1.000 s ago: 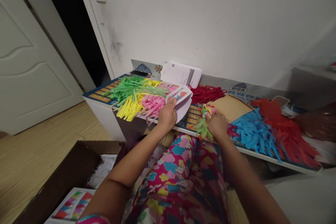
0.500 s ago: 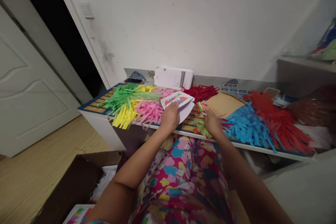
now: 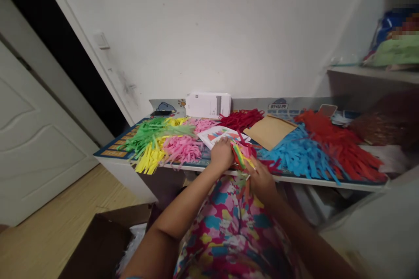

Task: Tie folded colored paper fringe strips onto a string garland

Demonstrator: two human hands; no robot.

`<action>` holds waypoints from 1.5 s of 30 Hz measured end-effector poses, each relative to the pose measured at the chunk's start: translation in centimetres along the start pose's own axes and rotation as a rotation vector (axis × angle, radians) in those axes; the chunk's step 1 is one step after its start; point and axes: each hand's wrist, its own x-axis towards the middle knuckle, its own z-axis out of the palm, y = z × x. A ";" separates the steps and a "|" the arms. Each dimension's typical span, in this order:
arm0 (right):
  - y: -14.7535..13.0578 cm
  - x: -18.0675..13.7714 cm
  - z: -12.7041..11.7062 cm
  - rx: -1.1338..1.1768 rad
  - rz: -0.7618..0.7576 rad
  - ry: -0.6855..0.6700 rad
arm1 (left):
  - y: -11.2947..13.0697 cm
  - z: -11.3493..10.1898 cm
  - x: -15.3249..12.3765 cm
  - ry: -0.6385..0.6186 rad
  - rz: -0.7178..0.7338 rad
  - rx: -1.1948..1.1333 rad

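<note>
My left hand is closed at the front edge of the low table, gripping one end of a mixed-colour bundle of paper strips. My right hand is closed on the bundle's lower end, just off the table edge. A white printed sheet with coloured triangles lies flat on the table just behind my left hand. Piles of green strips, yellow strips and pink strips lie to the left. Blue strips and red strips lie to the right.
A white box stands against the wall, with dark red strips and a brown paper sheet in front. A shelf with bags is at the right. An open cardboard box sits on the wooden floor; a white door is left.
The printed sheet went from my left hand down onto the table. My right hand drew the strip bundle back toward me, and my left hand took hold of it. The view tilted up.
</note>
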 end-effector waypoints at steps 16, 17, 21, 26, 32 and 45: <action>-1.1 8.4 -4.0 -0.017 0.134 -0.426 | 1.0 -0.1 0.1 -0.156 -0.001 0.211; -1.1 8.9 -3.9 -0.005 0.180 -0.397 | 1.0 -0.2 0.1 -0.163 0.004 0.217; -2.3 9.0 -3.0 0.014 0.269 -0.320 | 1.1 -1.0 0.1 -0.156 0.014 0.238; -2.9 6.7 -2.7 0.082 0.104 -0.398 | 1.6 -1.1 -0.9 -0.162 0.058 0.246; -1.8 5.3 -4.4 0.015 0.135 -0.405 | 2.4 -0.4 -1.7 -0.198 0.094 0.245; -0.2 6.2 -3.4 0.166 0.395 -0.365 | 3.5 -0.1 -1.7 -0.198 0.087 0.233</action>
